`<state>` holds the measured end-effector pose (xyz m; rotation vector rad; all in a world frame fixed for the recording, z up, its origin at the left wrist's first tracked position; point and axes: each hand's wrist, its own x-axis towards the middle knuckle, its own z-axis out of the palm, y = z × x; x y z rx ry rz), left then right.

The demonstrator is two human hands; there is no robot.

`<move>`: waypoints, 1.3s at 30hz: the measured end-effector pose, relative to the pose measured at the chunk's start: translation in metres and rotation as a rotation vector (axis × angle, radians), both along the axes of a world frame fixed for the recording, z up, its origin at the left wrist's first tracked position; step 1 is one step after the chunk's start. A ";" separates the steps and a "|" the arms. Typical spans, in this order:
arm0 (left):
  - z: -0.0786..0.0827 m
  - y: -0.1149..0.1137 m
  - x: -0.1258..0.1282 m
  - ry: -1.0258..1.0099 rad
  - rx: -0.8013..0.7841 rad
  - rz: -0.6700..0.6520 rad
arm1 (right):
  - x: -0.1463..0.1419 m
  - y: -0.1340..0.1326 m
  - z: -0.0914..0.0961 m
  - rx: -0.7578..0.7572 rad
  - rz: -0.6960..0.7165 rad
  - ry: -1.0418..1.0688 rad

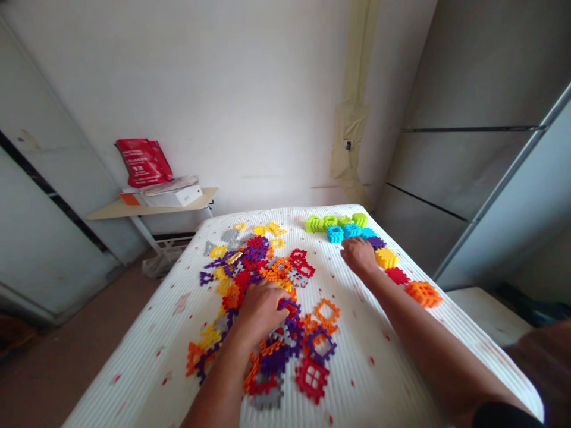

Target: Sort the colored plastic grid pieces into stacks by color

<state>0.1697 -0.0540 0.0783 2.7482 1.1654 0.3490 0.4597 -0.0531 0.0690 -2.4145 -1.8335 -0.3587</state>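
Observation:
My left hand (263, 309) reaches into a loose pile of notched plastic interlocking tiles, its fingers curled down among them. A purple tile (291, 308) shows at its thumb side; what the fingers grip is hidden. Farther off on the right, my right hand (358, 254) is closed, fingertips mostly out of sight, just in front of blue tile stacks (335, 234) and left of a purple stack (377, 242). Green stacks (314, 223) stand behind the blue ones. A yellow stack (386, 257), a red stack (397, 276) and an orange stack (423, 293) follow along the right edge.
The tiles lie on a table with a white ribbed, red-spotted cover (169, 333). Loose red (312, 379) and orange tiles (327, 314) lie right of the pile. A side table (107, 209) by the wall holds a red bag (143, 163) and white box (178, 195). Grey cabinet (455, 160) stands right.

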 end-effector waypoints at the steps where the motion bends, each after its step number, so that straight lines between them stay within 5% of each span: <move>1: -0.001 -0.002 0.001 0.024 -0.009 0.002 | -0.009 -0.006 -0.001 0.007 0.051 0.001; 9: -0.008 -0.006 0.009 0.109 0.005 0.011 | -0.050 -0.036 -0.023 -0.053 0.310 0.070; 16: -0.012 -0.006 0.012 0.047 0.031 0.011 | -0.043 -0.032 -0.040 -0.027 0.275 0.232; 23: -0.002 -0.028 0.028 -0.094 0.058 -0.163 | -0.042 -0.030 -0.045 -0.009 0.213 0.310; 28: -0.016 -0.023 0.035 -0.065 0.146 -0.023 | -0.040 -0.029 -0.049 0.033 0.227 0.334; 35: -0.033 -0.012 0.034 0.005 0.128 0.042 | -0.053 -0.030 -0.045 0.157 0.638 0.314; 39: -0.030 -0.013 0.035 -0.041 0.164 0.036 | -0.062 -0.025 -0.046 0.103 0.604 0.239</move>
